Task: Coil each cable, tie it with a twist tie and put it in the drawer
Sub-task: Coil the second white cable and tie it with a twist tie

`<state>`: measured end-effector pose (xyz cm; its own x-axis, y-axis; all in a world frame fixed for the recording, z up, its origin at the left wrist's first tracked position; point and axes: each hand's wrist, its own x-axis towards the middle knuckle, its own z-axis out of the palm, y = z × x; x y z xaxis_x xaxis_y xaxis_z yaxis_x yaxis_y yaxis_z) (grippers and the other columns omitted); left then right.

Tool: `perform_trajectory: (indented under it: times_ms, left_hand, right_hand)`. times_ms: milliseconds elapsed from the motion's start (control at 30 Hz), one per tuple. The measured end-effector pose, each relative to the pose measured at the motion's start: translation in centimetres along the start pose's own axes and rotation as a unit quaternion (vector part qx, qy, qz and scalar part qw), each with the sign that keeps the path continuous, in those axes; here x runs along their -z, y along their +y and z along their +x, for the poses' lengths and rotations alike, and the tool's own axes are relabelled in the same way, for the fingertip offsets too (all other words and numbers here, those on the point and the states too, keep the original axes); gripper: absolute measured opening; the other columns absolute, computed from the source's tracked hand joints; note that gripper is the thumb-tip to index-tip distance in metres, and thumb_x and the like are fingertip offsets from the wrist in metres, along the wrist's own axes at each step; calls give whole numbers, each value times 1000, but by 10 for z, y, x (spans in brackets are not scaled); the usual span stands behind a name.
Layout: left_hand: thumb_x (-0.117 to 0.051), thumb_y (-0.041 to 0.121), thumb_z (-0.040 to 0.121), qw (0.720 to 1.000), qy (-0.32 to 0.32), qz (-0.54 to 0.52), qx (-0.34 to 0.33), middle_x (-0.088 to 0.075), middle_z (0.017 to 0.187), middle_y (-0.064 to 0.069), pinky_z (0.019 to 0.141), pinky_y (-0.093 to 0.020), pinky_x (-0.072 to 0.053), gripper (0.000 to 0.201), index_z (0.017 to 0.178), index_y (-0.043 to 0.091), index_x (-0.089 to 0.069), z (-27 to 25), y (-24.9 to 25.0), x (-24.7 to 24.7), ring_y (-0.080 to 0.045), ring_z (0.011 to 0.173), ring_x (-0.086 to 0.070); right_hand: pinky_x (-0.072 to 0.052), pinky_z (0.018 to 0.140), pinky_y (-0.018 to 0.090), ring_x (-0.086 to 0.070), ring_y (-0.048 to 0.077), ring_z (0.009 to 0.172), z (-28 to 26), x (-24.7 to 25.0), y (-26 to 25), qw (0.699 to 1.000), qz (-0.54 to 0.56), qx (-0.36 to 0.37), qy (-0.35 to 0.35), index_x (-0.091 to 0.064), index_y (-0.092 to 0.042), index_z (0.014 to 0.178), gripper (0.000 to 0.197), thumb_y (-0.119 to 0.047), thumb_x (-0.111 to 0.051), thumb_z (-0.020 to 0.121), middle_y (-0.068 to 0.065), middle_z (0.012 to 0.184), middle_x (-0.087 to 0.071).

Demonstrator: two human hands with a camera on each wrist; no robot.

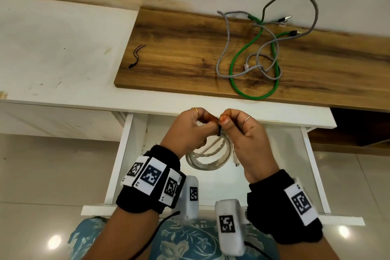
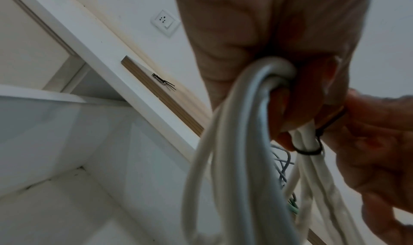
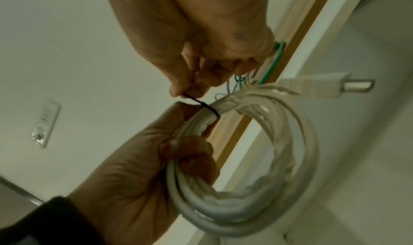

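Note:
A white cable [image 1: 207, 155] is wound into a coil and hangs above the open white drawer [image 1: 126, 154]. My left hand [image 1: 207, 122] grips the coil [image 3: 279, 142] at its top, fingers curled round the strands. A black twist tie [image 3: 206, 106] is wrapped round the bundle beside my left thumb. My right hand [image 1: 226, 120] pinches the tie's free end [image 2: 330, 119] between thumb and finger. The cable's white plug [image 3: 324, 86] sticks out to the right. A green cable [image 1: 253, 48] and a grey cable [image 1: 228, 34] lie loose and tangled on the wooden top.
Spare black twist ties [image 1: 136, 57] lie at the left edge of the wooden board [image 1: 179, 53]. The board rests on a white desk [image 1: 63, 48] against the wall. The drawer floor below the coil is bare. My lap with patterned cloth [image 1: 190, 243] is under the drawer front.

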<state>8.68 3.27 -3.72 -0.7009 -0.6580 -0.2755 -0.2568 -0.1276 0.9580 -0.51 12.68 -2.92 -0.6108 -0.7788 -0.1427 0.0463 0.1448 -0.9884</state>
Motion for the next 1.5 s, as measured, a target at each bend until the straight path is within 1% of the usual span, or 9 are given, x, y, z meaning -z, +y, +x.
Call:
perform_trajectory:
  times_ms: [300,400,467,567,767,967,1100,1300,1500]
  left_hand:
    - [-61,10,90,996,-79,19,-31,-57,52,16,42,-17,-35,15,76,16,-62,-8,7,-2,-9,42,-41]
    - [-68,16,86,993,-98,50,-48,-60,70,13,48,-16,-39,7,80,18,-66,-10,8,-1,-6,48,-47]
    - [-76,20,78,989,-105,90,-57,-64,81,10,63,-11,-44,11,85,21,-67,-12,8,0,2,64,-57]
    - [-79,22,75,983,-95,145,-65,-65,86,12,74,-15,-45,19,88,22,-65,-12,7,0,0,76,-59]
    - [-74,25,80,980,-51,168,-93,-65,88,16,76,-6,-40,16,93,21,-65,-7,2,2,3,89,-58]
    - [-77,22,76,989,8,113,-93,-66,81,15,75,-7,-40,13,84,22,-67,-5,2,5,3,84,-58]
    - [-79,20,74,991,15,90,-95,-66,78,14,81,-20,-45,13,81,22,-67,-6,4,4,-3,85,-60]
    - [-80,21,74,994,1,85,-71,-69,84,11,85,-22,-45,16,87,18,-71,-5,1,4,-4,90,-62]
    - [-80,18,73,998,8,45,-47,-64,75,18,63,-17,-38,16,82,23,-68,-4,-1,5,5,67,-56]
  right_hand:
    - [-43,66,10,-50,-4,64,9,11,-10,998,20,7,64,-61,-14,84,13,-6,-55,92,-8,71,-55]
    - [-45,66,10,-51,-5,64,9,12,-5,995,42,-29,80,-62,-13,84,12,-7,-55,92,-8,73,-56]
    - [-45,64,8,-53,-8,62,9,11,-4,994,46,-37,94,-62,-13,84,12,-7,-56,92,-8,74,-58]
    - [-44,64,5,-55,-10,63,9,11,-4,993,53,-39,101,-63,-13,86,10,-8,-56,91,-7,77,-60]
    - [-45,63,8,-55,-6,63,6,12,-9,996,55,-29,56,-63,-14,85,12,-9,-55,92,-13,70,-60]
    - [-48,64,13,-59,3,65,-2,6,-12,993,112,-37,7,-62,-9,85,11,-8,-53,91,-9,68,-65]
    - [-46,59,12,-58,5,66,-4,7,-13,992,120,-30,7,-64,-10,85,10,-9,-54,89,-6,71,-66]
    - [-47,58,11,-59,-2,58,0,6,-11,991,133,-32,7,-61,-10,87,11,-7,-51,92,-12,65,-65]
    - [-50,62,14,-62,1,66,9,21,-6,990,129,-60,-10,-66,-12,105,19,-14,-57,88,-5,84,-70]
